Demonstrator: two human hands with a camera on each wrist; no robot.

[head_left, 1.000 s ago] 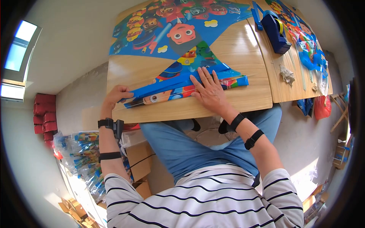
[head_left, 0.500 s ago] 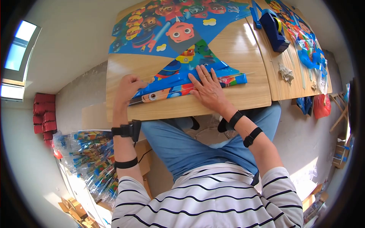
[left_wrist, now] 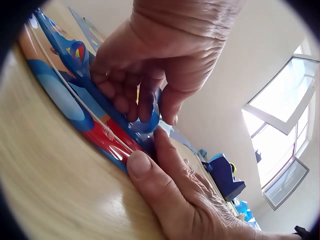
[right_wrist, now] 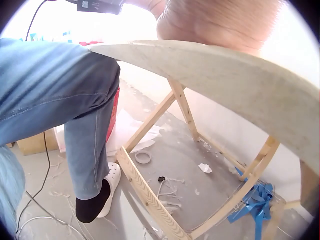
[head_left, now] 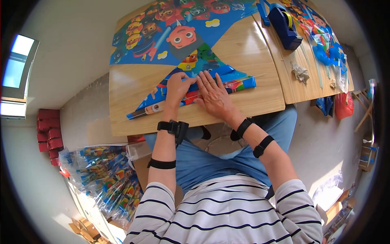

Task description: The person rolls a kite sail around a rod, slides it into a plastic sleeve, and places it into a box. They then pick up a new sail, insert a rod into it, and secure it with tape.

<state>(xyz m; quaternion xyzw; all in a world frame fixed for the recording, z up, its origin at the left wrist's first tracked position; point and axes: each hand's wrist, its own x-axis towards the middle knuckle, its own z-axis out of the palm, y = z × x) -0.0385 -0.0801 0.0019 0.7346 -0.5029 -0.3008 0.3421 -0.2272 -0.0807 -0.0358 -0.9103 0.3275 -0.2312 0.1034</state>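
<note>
A glossy cartoon-printed plastic sheet [head_left: 200, 61] lies on the wooden table, its near edge folded into a long band. Along that band runs a thin pale rod [left_wrist: 75, 94], its end sticking out past the right side. My left hand [head_left: 178, 86] is over the middle of the fold, beside the right fingertips. In the left wrist view its thumb and fingers pinch a curled blue plastic strip [left_wrist: 154, 120] at the fold. My right hand [head_left: 215, 99] lies with fingers extended, pressing the sheet down. Only its heel shows over the table edge in the right wrist view.
A larger printed sheet [head_left: 162, 36] spreads across the back of the table. On the adjoining table stand a dark blue tape dispenser [head_left: 284, 28], a crumpled paper wad [head_left: 300, 73] and more prints. Wrapped prints [head_left: 101, 175] lie low at the left, near red boxes [head_left: 49, 132].
My left hand has slid from the left end of the fold rightward to its middle, beside the right hand. The right hand stays pressed on the sheet; the view has shifted slightly.
</note>
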